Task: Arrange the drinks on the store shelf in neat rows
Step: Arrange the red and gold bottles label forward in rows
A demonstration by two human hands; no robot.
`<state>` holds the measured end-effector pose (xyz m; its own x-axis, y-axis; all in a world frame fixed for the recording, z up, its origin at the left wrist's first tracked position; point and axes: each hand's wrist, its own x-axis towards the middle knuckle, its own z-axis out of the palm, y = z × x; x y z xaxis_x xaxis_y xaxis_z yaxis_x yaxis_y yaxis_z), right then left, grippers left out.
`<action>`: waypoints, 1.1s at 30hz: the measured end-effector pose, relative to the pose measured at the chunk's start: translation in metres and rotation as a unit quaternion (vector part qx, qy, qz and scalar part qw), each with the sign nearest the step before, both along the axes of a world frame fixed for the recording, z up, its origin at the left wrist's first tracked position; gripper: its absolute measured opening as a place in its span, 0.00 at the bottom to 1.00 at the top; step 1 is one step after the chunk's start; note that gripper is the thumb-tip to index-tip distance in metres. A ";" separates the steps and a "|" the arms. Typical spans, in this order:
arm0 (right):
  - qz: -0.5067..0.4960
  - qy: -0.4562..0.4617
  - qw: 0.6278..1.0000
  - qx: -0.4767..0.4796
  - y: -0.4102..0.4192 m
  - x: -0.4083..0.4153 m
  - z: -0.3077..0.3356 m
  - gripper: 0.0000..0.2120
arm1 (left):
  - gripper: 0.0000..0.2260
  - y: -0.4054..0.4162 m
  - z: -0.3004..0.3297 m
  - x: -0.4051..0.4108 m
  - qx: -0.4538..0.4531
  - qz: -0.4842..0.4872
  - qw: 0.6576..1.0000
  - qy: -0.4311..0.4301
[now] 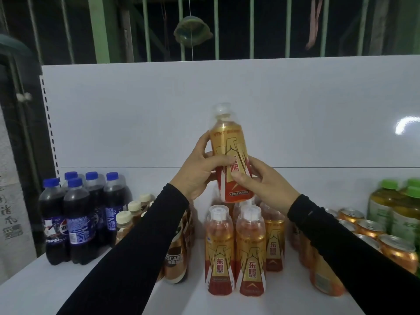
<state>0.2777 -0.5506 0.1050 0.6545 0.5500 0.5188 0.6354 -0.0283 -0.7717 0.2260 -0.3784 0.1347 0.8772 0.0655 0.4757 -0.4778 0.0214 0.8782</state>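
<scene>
A gold-and-red energy drink bottle (229,153) with a clear cap is held upright in the air, in front of the white back panel (295,114) and above the bottles on the shelf. The left hand (200,171) grips its left side, thumb curled across the label. The right hand (261,178) grips the lower right side, thumb pressed on the front of the label. Both arms wear black sleeves (136,246).

Directly below, matching energy drink bottles (236,248) stand in short rows on the white shelf (68,280), two at the front. To their left stand brown Nescafe coffee bottles (176,258) with cream caps, partly hidden by the left sleeve. Further left is a cluster of Pepsi bottles (79,219) with blue caps. To the right sit orange cans (372,233), and beyond them green-capped tea bottles (395,205) at the shelf's far right.
</scene>
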 end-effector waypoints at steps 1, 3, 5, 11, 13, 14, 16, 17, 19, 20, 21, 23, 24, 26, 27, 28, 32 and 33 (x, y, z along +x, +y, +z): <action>0.010 -0.005 1.000 -0.007 -0.002 0.000 0.001 0.26 | 0.35 0.000 0.001 -0.001 0.013 -0.015 1.000 -0.014; 0.015 -0.003 1.000 0.014 -0.003 0.002 0.000 0.23 | 0.35 0.000 0.003 -0.001 0.034 -0.029 0.998 -0.035; -0.006 -0.009 0.999 0.038 -0.004 0.007 -0.004 0.27 | 0.30 -0.001 0.007 -0.005 0.058 -0.019 0.996 -0.061; -0.131 -0.102 0.985 0.054 -0.004 0.016 -0.017 0.31 | 0.27 0.003 -0.001 -0.010 0.127 0.034 0.986 -0.100; -0.165 -0.125 0.977 0.052 -0.004 0.019 -0.019 0.31 | 0.29 0.004 -0.006 -0.010 0.133 0.030 0.986 -0.095; -0.176 -0.130 0.975 0.049 -0.004 0.021 -0.020 0.31 | 0.30 0.004 -0.007 -0.010 0.137 0.027 0.986 -0.093; -0.182 -0.130 0.973 0.049 -0.003 0.023 -0.022 0.32 | 0.30 0.003 -0.009 -0.010 0.144 0.023 0.985 -0.093; -0.182 -0.129 0.973 0.050 -0.002 0.024 -0.023 0.32 | 0.30 0.003 -0.009 -0.010 0.145 0.021 0.985 -0.092; -0.182 -0.132 0.973 0.052 -0.002 0.026 -0.025 0.32 | 0.30 0.003 -0.009 -0.010 0.143 0.019 0.985 -0.093; -0.182 -0.133 0.973 0.053 -0.003 0.026 -0.025 0.32 | 0.30 0.002 -0.009 -0.010 0.143 0.018 0.985 -0.095; -0.183 -0.135 0.972 0.052 -0.003 0.026 -0.025 0.32 | 0.30 0.002 -0.009 -0.010 0.143 0.018 0.985 -0.097; -0.185 -0.138 0.972 0.049 -0.003 0.026 -0.024 0.32 | 0.30 0.003 -0.008 -0.010 0.141 0.019 0.985 -0.097; -0.184 -0.139 0.972 0.049 -0.003 0.027 -0.024 0.32 | 0.30 0.003 -0.009 -0.009 0.140 0.019 0.985 -0.097; -0.182 -0.143 0.972 0.050 -0.003 0.027 -0.024 0.32 | 0.30 0.004 -0.009 -0.009 0.142 0.020 0.985 -0.099; -0.181 -0.144 0.972 0.050 -0.003 0.027 -0.024 0.32 | 0.30 0.004 -0.009 -0.008 0.143 0.022 0.985 -0.098; -0.181 -0.143 0.972 0.050 -0.002 0.027 -0.024 0.32 | 0.30 0.004 -0.009 -0.009 0.142 0.023 0.985 -0.098; -0.149 -0.120 0.980 0.051 -0.003 0.028 -0.023 0.31 | 0.26 0.007 -0.006 -0.007 0.135 0.041 0.985 -0.097; -0.132 -0.112 0.984 0.047 -0.003 0.028 -0.023 0.31 | 0.24 0.007 -0.005 -0.007 0.126 0.050 0.986 -0.099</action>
<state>0.3058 -0.5538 0.0822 0.6316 0.3189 0.7066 0.7699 -0.1510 -0.6200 0.2192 -0.3718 0.1299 0.7610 0.0041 0.6487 -0.6287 -0.2415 0.7392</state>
